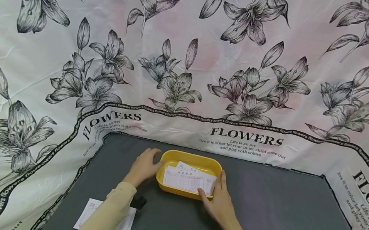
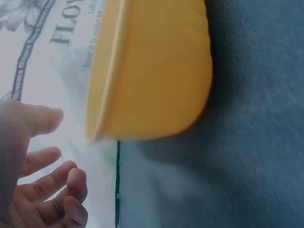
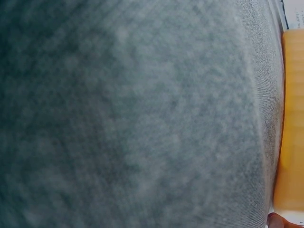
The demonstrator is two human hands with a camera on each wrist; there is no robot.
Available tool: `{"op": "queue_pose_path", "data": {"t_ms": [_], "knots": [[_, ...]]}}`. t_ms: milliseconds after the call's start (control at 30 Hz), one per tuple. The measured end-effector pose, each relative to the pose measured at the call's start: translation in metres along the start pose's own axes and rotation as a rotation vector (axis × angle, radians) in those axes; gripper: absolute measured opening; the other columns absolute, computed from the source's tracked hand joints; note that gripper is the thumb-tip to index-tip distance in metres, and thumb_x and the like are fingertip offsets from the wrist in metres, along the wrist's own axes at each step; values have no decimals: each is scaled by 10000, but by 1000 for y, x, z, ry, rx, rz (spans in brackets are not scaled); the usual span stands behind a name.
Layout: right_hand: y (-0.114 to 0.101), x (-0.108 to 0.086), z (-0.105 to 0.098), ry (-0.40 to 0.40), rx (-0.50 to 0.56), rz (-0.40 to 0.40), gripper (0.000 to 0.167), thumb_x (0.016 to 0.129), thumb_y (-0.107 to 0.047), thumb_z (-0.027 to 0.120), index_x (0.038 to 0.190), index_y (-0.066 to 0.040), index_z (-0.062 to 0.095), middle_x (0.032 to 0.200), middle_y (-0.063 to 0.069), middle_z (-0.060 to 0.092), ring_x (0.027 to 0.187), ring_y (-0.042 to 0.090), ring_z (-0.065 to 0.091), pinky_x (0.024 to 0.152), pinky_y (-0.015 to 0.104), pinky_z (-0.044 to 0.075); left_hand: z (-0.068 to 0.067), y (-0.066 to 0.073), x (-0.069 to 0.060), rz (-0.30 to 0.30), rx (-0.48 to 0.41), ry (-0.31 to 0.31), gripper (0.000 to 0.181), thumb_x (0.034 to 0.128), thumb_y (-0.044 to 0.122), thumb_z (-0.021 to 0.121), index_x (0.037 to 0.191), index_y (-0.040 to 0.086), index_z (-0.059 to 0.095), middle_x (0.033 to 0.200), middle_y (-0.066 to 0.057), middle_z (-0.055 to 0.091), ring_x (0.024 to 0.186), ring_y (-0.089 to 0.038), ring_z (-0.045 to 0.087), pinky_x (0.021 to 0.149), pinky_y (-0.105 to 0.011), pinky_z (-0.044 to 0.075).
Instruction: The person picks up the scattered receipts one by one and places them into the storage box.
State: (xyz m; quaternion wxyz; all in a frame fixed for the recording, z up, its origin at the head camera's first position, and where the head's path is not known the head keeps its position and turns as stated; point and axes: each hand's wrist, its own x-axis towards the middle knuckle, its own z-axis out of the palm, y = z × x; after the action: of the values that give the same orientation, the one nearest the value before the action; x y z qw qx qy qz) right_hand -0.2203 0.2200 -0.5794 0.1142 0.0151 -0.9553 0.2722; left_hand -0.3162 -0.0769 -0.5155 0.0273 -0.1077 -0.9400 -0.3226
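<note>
A yellow plastic tray [image 1: 185, 194] with rounded corners stands on the dark grey tabletop, also large in the left wrist view, where its yellow wall [image 2: 161, 71] shows. Inside it lie overlapping printed paper slips [image 1: 184, 180]. My right hand [image 1: 221, 204] grips the tray's front right corner, thumb over the rim by the slips and fingers along the outside of the right wall. By the left end is my left hand [image 1: 145, 167], its fingers spread and loosely bent; the left wrist view shows these fingers [image 2: 50, 187] apart from the tray.
Another printed slip [image 1: 124, 225] lies at the front left of the tabletop [image 1: 273, 212], partly covered by the left forearm. A white cloth [image 1: 168, 128] with black flower prints hangs behind and along both sides.
</note>
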Motion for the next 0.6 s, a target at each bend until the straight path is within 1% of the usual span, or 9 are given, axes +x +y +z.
{"op": "queue_pose_path", "data": {"t_ms": [133, 300, 367, 467, 600], "knots": [[1, -1, 2, -7, -3, 2, 1088, 1001, -627, 625, 1648, 107, 147, 1760, 255, 84, 1434, 496, 488, 1086, 606, 488, -4, -13, -13, 1, 2, 7, 486, 997, 337, 748, 1397, 71, 669, 1223, -127, 676, 1076, -333, 677, 900, -537, 571], [0, -1, 2, -16, -2, 3, 1096, 1001, -636, 620, 1650, 102, 134, 1763, 248, 69, 1429, 493, 495, 1087, 600, 489, -13, -30, -34, 4, 46, -37, 505, 985, 377, 758, 1385, 78, 684, 1237, -114, 670, 1109, -328, 672, 931, -545, 564], [0, 0, 0, -14, 3, 4, 1098, 999, -632, 625, 1652, 98, 128, 1765, 245, 65, 1428, 499, 493, 1086, 607, 487, -18, -36, -42, 7, 74, -49, 530, 975, 390, 768, 1398, 85, 677, 1271, -131, 659, 1136, -350, 671, 951, -564, 557], [-1, 0, -1, -14, 2, 9, 1101, 998, -628, 628, 1654, 94, 115, 1767, 240, 53, 1437, 501, 482, 1090, 612, 482, -26, -45, -56, 9, 124, -57, 598, 959, 410, 784, 1440, 80, 651, 1345, -186, 634, 1171, -416, 664, 976, -616, 539], [-1, 0, -2, -24, -7, 13, 1104, 1002, -632, 618, 1652, 98, 106, 1767, 240, 36, 1437, 498, 483, 1086, 608, 486, -32, -60, -74, -8, 203, -81, 704, 938, 469, 793, 1489, 70, 612, 1411, -231, 606, 1167, -468, 666, 961, -648, 539]]}}
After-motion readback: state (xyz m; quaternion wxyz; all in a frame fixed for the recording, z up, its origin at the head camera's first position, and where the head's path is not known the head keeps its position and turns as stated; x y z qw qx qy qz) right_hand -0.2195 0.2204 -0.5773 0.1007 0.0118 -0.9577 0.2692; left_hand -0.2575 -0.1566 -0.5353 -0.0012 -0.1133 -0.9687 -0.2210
